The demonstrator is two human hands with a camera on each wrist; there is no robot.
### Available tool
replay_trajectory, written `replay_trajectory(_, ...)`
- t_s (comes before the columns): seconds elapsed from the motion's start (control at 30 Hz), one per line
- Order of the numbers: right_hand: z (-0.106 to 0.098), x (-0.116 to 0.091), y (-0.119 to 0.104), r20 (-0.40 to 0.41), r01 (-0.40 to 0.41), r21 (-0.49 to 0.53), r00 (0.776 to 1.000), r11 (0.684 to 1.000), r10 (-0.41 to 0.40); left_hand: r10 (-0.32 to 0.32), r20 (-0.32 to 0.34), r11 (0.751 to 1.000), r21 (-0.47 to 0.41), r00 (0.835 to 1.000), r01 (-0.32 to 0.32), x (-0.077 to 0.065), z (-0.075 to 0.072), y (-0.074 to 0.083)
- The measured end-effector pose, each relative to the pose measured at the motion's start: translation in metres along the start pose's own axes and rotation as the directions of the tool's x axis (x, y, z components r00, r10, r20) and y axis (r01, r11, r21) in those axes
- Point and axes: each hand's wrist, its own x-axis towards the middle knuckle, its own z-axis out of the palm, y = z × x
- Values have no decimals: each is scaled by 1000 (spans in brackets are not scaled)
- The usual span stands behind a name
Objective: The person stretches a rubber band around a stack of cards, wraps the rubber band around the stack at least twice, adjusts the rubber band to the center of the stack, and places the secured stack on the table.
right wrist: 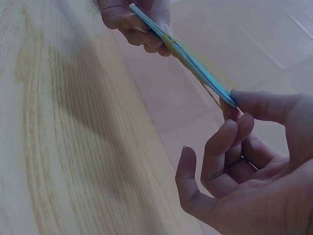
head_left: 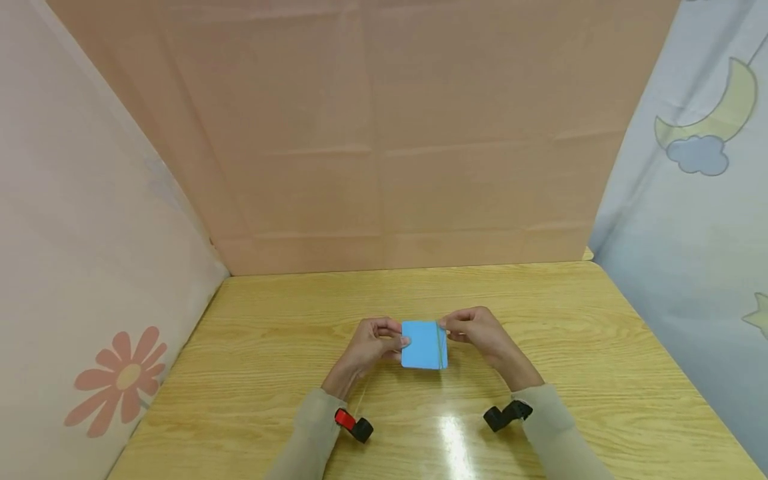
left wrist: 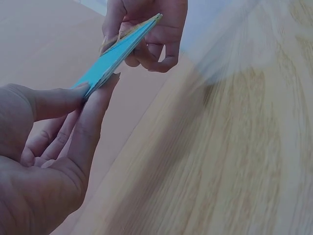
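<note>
A thin stack of light blue square cards (head_left: pixel 420 345) is held up above the table, its layered edge (right wrist: pixel 195 66) showing in the right wrist view. My left hand (head_left: pixel 375 345) pinches the stack's left edge between thumb and fingers. Around the right part of the stack runs a yellow-green rubber band (head_left: pixel 440 345); in the right wrist view its strands stand slightly off the cards. At the upper right corner, my right hand (head_left: pixel 477 330) pinches the band with thumb and index finger, touching the cards' edge. Its other fingers (right wrist: pixel 188 181) are loosely bent.
Below the hands spreads a wood-grain table (head_left: pixel 288 313). A plain tan sheet (head_left: pixel 384 133) rises behind it. Pale patterned cloths flank it, with a flower (head_left: pixel 128 377) on the left and a moon (head_left: pixel 735 100) on the right. Both wrists wear small dark cameras.
</note>
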Motion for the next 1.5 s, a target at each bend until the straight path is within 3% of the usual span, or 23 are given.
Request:
replay_trajectory(0.53, -9, 0, 2, 96, 22, 21, 995, 1000, -24, -6, -12, 1000, 22, 1000, 7, 0, 7, 1)
replay_trajectory(0.87, -11, 3, 3, 73, 37, 1, 997, 999, -37, -20, -30, 1000, 5, 999, 20, 5, 8, 0)
replay_trajectory(1.27, -15, 2, 5, 150, 14, 35, 988, 999, -19, -54, -36, 998, 9, 998, 54, 7, 6, -7)
replay_trajectory(1.5, -18, 3, 2, 154, -1, 19, 988, 1000, -2, -68, -51, 998, 15, 996, 69, 9, 5, -11)
